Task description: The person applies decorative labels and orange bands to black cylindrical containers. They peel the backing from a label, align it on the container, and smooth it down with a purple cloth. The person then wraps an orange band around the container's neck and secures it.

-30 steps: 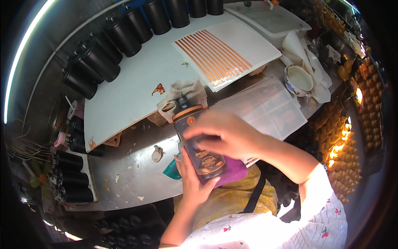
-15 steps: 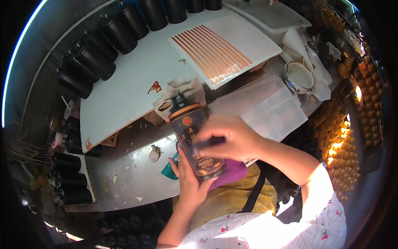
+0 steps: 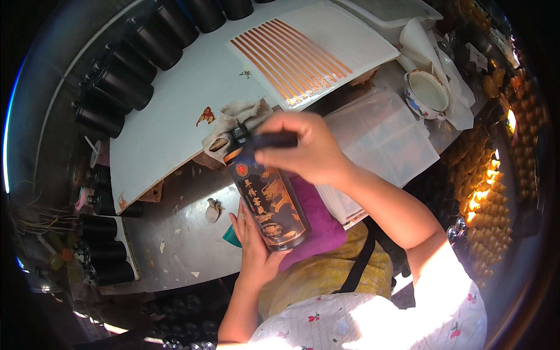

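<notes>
A black bottle (image 3: 271,198) with copper-coloured decoration lies tilted, its neck away from me by a crumpled grey rag (image 3: 248,111) at the board's edge. My left hand (image 3: 255,251) is wrapped round the bottle's lower left side. Over the bottle's shoulder, my right hand (image 3: 309,146) grips a dark tool with a thick handle (image 3: 274,140). Motion blurs the tool's working end, so I cannot tell its exact kind. Below the bottle a purple cloth (image 3: 318,224) covers my lap. Part of a teal object (image 3: 231,236) shows beside my left fingers.
On the white board (image 3: 169,116) lies a sheet of copper-coloured strips (image 3: 291,61). Clear plastic sheets (image 3: 382,140) sit to the right, near an enamel bowl (image 3: 427,96) and white paper (image 3: 420,44). Several black bottles (image 3: 122,81) line the far left. A small tied pouch (image 3: 213,211) rests on the metal table.
My right hand has moved with the dark tool from the bottle's middle up to its shoulder. More of the bottle's printed front shows. The view has shifted slightly.
</notes>
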A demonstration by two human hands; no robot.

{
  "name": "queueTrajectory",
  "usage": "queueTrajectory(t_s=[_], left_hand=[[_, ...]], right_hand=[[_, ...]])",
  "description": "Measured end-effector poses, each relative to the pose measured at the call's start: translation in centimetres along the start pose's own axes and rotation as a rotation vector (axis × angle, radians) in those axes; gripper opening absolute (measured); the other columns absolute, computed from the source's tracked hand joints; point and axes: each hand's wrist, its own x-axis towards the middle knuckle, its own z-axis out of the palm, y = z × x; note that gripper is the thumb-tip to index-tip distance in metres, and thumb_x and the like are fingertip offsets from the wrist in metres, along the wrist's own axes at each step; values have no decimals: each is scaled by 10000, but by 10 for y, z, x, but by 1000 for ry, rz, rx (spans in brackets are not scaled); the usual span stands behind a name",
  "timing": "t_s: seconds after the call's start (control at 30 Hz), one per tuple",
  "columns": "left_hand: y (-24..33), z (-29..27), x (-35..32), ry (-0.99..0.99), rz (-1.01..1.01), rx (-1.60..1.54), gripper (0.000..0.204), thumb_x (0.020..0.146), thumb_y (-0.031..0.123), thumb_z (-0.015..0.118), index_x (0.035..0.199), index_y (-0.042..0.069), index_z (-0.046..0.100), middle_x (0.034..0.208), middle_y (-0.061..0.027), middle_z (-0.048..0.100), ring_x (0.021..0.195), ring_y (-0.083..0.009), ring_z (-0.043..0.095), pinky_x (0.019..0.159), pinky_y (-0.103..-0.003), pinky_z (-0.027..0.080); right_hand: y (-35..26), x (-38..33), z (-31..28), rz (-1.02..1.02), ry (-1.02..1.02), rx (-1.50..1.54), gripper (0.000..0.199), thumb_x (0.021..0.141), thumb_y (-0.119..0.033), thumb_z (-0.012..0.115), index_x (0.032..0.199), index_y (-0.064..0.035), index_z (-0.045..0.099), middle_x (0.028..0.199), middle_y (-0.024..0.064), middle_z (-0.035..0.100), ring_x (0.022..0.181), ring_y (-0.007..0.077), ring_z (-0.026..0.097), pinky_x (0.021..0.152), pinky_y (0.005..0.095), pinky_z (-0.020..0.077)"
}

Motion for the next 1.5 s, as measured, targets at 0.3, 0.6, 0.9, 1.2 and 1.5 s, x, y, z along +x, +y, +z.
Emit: queueTrajectory(t_s=[0.3, 0.6, 0.9, 1.2, 1.5], left_hand=[[4, -1, 6, 26, -67, 17, 1003, 799, 404, 730, 1520, -69, 217, 1538, -286, 301, 1466, -441, 231, 1196, -568, 9], [-1, -8, 5, -31, -37, 42, 933, 846, 434, 669, 1507, -75, 250, 1535, -296, 303, 1472, -441, 207, 1198, -576, 0], [7, -7, 8, 39, -22, 3, 972, 827, 383, 706, 1525, -74, 207, 1539, -279, 316, 1464, -437, 241, 1195, -576, 17], [27, -4, 1, 326, 26, 100, 989, 729, 393, 819, 1520, 33, 347, 1126, -130, 655, 1230, -352, 524, 1155, -649, -82], [19, 8, -1, 391, 11, -140, 837, 811, 226, 762, 1485, -33, 340, 1199, -132, 650, 1200, -281, 590, 1165, -639, -84]], right_hand=[[2, -107, 13, -558, -176, -430, 245, 680, -109, 862, 896, -115, 746, 877, -36, 743, 690, 124, 626, 635, 266, 470], [25, -38, -1, -568, 165, -405, 232, 683, 12, 814, 854, -63, 675, 884, 19, 721, 815, 197, 663, 743, 338, 498], [22, -104, 6, -258, 177, -243, 272, 687, 22, 823, 916, -69, 708, 875, 47, 699, 769, 213, 647, 693, 334, 470], [17, -93, 28, -131, 576, -213, 222, 761, 93, 761, 921, -8, 646, 926, 74, 653, 786, 152, 616, 742, 262, 488], [-12, -126, 57, -503, -96, -831, 431, 573, -72, 822, 993, -110, 736, 942, 1, 737, 762, 187, 667, 658, 330, 452]])
